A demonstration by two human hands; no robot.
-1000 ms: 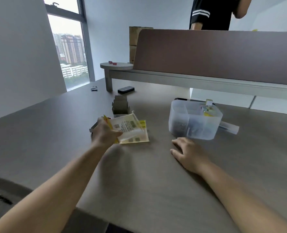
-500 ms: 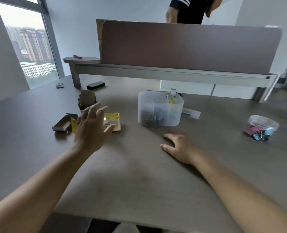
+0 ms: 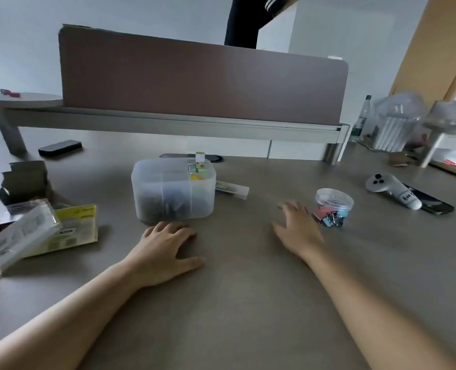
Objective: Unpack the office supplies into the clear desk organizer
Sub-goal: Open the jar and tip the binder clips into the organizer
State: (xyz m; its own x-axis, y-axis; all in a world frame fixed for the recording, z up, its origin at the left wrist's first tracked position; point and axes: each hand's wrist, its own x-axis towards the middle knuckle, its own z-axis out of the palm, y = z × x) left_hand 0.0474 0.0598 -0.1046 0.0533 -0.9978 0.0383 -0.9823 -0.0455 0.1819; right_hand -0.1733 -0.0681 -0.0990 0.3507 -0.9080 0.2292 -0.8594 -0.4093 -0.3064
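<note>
The clear desk organizer [image 3: 152,193] stands mid-table, with dark small items in its front compartments and coloured pieces at its back right. My left hand [image 3: 165,249] rests flat on the table just in front of it, holding nothing. My right hand [image 3: 297,227] is stretched out with spread fingers, blurred, right beside a small clear tub of coloured binder clips [image 3: 332,208]; I cannot tell whether it touches the tub. Yellow and clear supply packets [image 3: 45,233] lie at the left.
Opened cardboard boxes [image 3: 25,180] sit at the far left, a white label strip [image 3: 233,189] lies behind the organizer. A grey controller [image 3: 392,186] and a phone [image 3: 435,205] lie at the right. A brown divider panel [image 3: 202,81] runs across the back; a person stands behind it.
My left hand let go of the packets and came down flat in front of the organizer. My right hand slid right toward the tub of binder clips. The view swung right.
</note>
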